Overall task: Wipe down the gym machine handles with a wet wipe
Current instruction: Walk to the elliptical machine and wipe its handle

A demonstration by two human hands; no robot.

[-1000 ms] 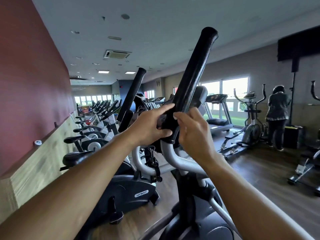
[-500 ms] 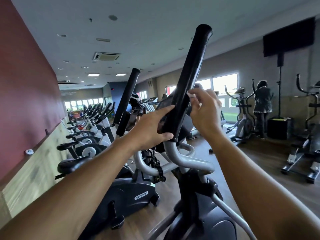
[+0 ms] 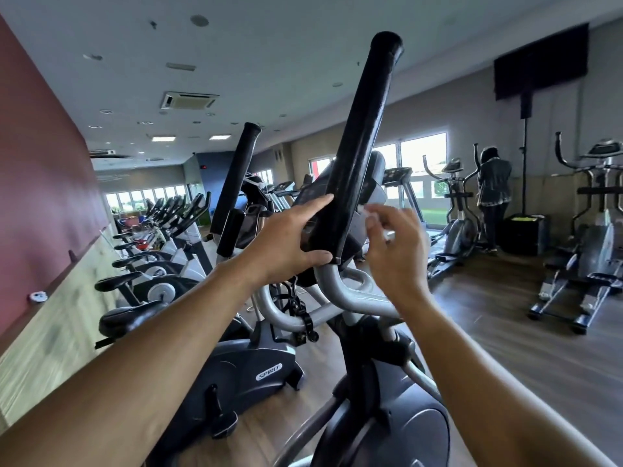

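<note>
A long black foam handle [image 3: 360,146] of an elliptical machine rises at a slant in front of me. My left hand [image 3: 286,244] grips its lower end, with the thumb under it and the index finger along its side. My right hand [image 3: 399,254] hovers just right of the handle, apart from it, pinching a small white wet wipe [image 3: 370,210] in its fingertips. The machine's second black handle [image 3: 236,183] stands farther left. Below both, the grey metal tubes [image 3: 340,291] curve down to the machine body.
A row of exercise bikes [image 3: 158,264] runs along the red wall on the left. A person [image 3: 494,193] stands at an elliptical [image 3: 455,210] at the back right, beside a black box [image 3: 524,232]. Another elliptical [image 3: 590,251] stands at far right on the wood floor.
My right hand slid up the handle with the wipe, then came back down and off to its right. My left hand kept its hold on the lower end.
</note>
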